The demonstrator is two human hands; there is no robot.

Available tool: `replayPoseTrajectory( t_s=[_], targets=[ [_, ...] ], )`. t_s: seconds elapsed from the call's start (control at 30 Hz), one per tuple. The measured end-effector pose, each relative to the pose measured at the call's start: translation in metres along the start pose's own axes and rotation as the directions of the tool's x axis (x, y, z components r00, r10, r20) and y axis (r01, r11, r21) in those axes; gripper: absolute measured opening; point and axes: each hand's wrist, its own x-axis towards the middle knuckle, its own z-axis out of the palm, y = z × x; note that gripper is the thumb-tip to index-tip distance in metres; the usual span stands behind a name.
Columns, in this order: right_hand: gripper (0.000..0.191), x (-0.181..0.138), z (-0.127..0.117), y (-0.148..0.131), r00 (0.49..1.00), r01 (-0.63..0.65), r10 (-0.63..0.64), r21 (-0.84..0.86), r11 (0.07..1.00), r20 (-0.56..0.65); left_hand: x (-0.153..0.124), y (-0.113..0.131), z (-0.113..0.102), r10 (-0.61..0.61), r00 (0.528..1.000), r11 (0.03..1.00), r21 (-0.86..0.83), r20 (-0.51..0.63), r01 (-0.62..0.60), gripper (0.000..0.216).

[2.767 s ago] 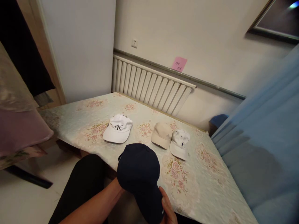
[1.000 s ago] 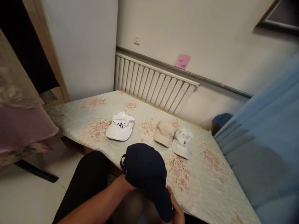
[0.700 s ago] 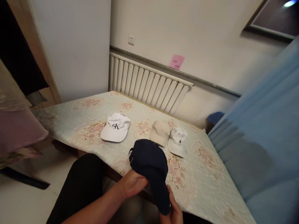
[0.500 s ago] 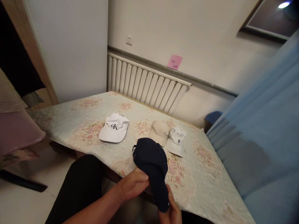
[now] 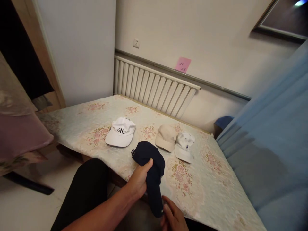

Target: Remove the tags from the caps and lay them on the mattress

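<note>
A navy blue cap [image 5: 149,157] is held over the near edge of the bed, tilted with its brim pointing down toward me. My left hand [image 5: 139,179] is closed around it where brim and crown meet, thumb on top. Beside the brim's tip is my right hand [image 5: 174,215], fingers apart and bent; whether a fingertip still touches the brim I cannot tell. Beyond them lie a white cap with black letters [image 5: 121,131], a beige cap [image 5: 166,138], and a white cap with a small dark emblem [image 5: 184,146], the last two side by side.
The caps rest on a flower-patterned bed cover [image 5: 216,192]. Behind it stand a white radiator [image 5: 156,86] and a wall with a pink note [image 5: 183,64]. A blue curtain [image 5: 271,138] hangs on the right; cloth garments [image 5: 21,125] hang on the left.
My left thumb has moved up onto the cap's crown. The cap has shifted slightly left and turned, and my right hand has loosened from the brim.
</note>
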Motion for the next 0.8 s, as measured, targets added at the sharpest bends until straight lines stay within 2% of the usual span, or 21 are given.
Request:
replayPoseTrajectory(
  t_s=[0.03, 0.07, 0.1, 0.13, 0.17, 0.2, 0.23, 0.27, 0.33, 0.4, 0.43, 0.5, 0.6, 0.67, 0.8],
  targets=[
    [0.069, -0.002, -0.003, -0.004, 0.994, 0.058, -0.067, -0.097, 0.994, -0.087, -0.001, 0.001, 0.001, 0.001, 1.000, 1.000, 0.002, 0.002, -0.001, 0.038],
    [0.059, -0.004, -0.004, -0.011, 0.966, 0.133, -0.166, -0.171, 0.976, -0.197, -0.002, 0.001, 0.003, 0.001, 1.000, 1.000, 0.003, 0.008, -0.001, 0.038],
    [0.049, -0.008, -0.002, -0.020, 0.901, 0.242, -0.304, -0.221, 0.945, -0.310, -0.003, 0.002, 0.004, -0.005, 1.000, 1.000, 0.003, 0.017, 0.005, 0.037],
    [0.042, -0.012, 0.003, -0.029, 0.805, 0.359, -0.440, -0.264, 0.895, -0.397, -0.004, 0.001, 0.007, -0.022, 0.999, 1.000, 0.000, 0.029, 0.022, 0.037],
    [0.039, -0.017, 0.009, -0.040, 0.714, 0.469, -0.553, -0.293, 0.833, -0.430, -0.006, 0.001, 0.009, -0.045, 0.998, 0.999, -0.008, 0.040, 0.046, 0.036],
    [0.039, -0.022, 0.017, -0.050, 0.645, 0.570, -0.647, -0.308, 0.762, -0.406, -0.008, 0.001, 0.011, -0.070, 0.996, 0.997, -0.018, 0.049, 0.071, 0.034],
    [0.038, -0.025, 0.025, -0.059, 0.606, 0.647, -0.710, -0.298, 0.702, -0.358, -0.010, 0.001, 0.013, -0.087, 0.995, 0.996, -0.029, 0.050, 0.089, 0.032],
    [0.036, -0.028, 0.033, -0.067, 0.602, 0.694, -0.747, -0.280, 0.664, -0.282, -0.011, 0.001, 0.015, -0.095, 0.995, 0.995, -0.037, 0.041, 0.097, 0.029],
    [0.039, -0.029, 0.044, -0.078, 0.638, 0.730, -0.769, -0.281, 0.623, -0.046, -0.014, 0.000, 0.017, -0.092, 0.996, 0.995, -0.046, 0.015, 0.092, 0.022],
    [0.047, -0.026, 0.048, -0.082, 0.629, 0.751, -0.772, -0.329, 0.573, 0.089, -0.016, 0.000, 0.017, -0.072, 0.997, 0.996, -0.043, -0.003, 0.072, 0.019],
    [0.051, -0.024, 0.048, -0.083, 0.614, 0.759, -0.781, -0.360, 0.542, 0.119, -0.017, 0.000, 0.016, -0.065, 0.998, 0.997, -0.039, -0.008, 0.064, 0.018],
    [0.056, -0.019, 0.046, -0.082, 0.581, 0.769, -0.804, -0.410, 0.490, 0.129, -0.016, 0.001, 0.013, -0.048, 0.999, 0.998, -0.034, 0.003, 0.048, 0.019],
    [0.057, -0.012, 0.041, -0.080, 0.569, 0.761, -0.815, -0.445, 0.472, 0.108, -0.015, 0.002, 0.009, -0.042, 0.997, 0.997, -0.057, 0.064, 0.046, 0.020],
    [0.053, -0.008, 0.038, -0.078, 0.584, 0.741, -0.809, -0.449, 0.499, 0.066, -0.016, 0.003, 0.008, -0.066, 0.990, 0.994, -0.079, 0.124, 0.076, 0.022],
    [0.047, -0.004, 0.033, -0.077, 0.647, 0.649, -0.752, -0.428, 0.629, -0.125, -0.020, 0.007, 0.009, -0.174, 0.959, 0.979, -0.069, 0.226, 0.194, 0.025]
  ],
)
